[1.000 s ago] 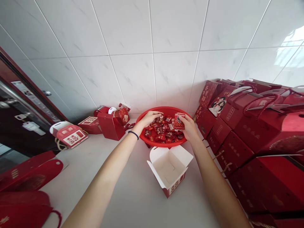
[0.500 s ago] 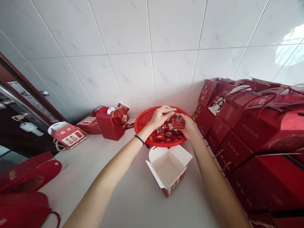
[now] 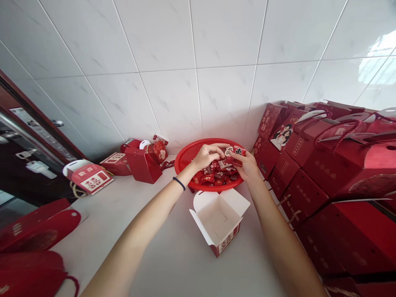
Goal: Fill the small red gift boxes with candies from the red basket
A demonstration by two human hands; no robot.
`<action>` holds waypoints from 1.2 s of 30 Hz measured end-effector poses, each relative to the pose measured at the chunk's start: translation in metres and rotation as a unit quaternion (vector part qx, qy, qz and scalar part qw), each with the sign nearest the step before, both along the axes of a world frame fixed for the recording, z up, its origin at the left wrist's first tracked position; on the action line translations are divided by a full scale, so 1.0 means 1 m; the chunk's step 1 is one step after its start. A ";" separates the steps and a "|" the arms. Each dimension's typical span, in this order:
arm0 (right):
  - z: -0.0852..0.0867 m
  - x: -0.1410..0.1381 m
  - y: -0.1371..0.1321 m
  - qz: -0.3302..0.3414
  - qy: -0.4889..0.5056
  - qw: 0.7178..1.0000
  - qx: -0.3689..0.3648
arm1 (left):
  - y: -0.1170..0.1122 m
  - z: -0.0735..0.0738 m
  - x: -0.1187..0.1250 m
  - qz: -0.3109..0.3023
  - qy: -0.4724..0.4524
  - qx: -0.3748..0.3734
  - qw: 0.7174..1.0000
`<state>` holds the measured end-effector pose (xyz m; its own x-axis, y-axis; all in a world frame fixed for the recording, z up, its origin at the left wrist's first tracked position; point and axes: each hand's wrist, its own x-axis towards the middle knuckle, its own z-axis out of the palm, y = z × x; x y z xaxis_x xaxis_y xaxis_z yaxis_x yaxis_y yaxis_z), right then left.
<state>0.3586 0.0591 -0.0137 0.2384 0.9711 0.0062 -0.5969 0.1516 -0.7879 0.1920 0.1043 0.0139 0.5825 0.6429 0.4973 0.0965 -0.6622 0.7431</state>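
Note:
Over a red plastic basket (image 3: 183, 159) full of red-wrapped candies (image 3: 213, 178), both my hands are close together. My right hand (image 3: 250, 167) is closed around red candy packets (image 3: 239, 152) with dark and white lettering. My left hand (image 3: 206, 157), with a dark band on its wrist, has its fingers curled against a red-and-white wrapped candy (image 3: 228, 151) beside those packets. Some fingertips are hidden behind the wrappers. Just in front of the basket stands an open gift box (image 3: 218, 216), white and bare inside, with its flaps spread.
Stacked red gift boxes (image 3: 312, 181) with rope handles line the right side. On the left are more red boxes (image 3: 144, 165), a box with a white lid flap (image 3: 93, 177), and red bags (image 3: 34, 235). A tiled wall (image 3: 173, 99) rises behind the basket.
My left hand has lowered slightly, its fingers now curled at the packets. My right hand has turned the packets and shifted a little right; a white-patterned wrapper shows between the hands.

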 end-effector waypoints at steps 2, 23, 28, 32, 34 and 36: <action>0.000 0.000 0.001 -0.007 0.005 1.000 -0.006 | 0.008 0.000 -0.002 0.080 0.046 -0.029 0.995; -0.002 -0.001 0.002 0.023 -0.009 1.000 0.006 | 0.025 -0.010 -0.020 0.202 0.511 -0.039 0.835; -0.003 0.000 0.004 0.020 -0.012 1.000 0.011 | 0.033 -0.006 -0.025 0.297 0.505 -0.033 0.810; -0.003 -0.001 0.003 0.017 -0.010 1.000 0.012 | 0.031 -0.006 -0.029 0.237 0.572 -0.113 0.777; -0.003 -0.001 0.003 0.018 -0.009 1.000 0.011 | 0.028 -0.008 -0.030 0.189 0.601 -0.143 0.764; -0.003 -0.001 0.004 0.020 -0.009 1.000 0.010 | 0.027 -0.011 -0.028 0.163 0.619 -0.149 0.753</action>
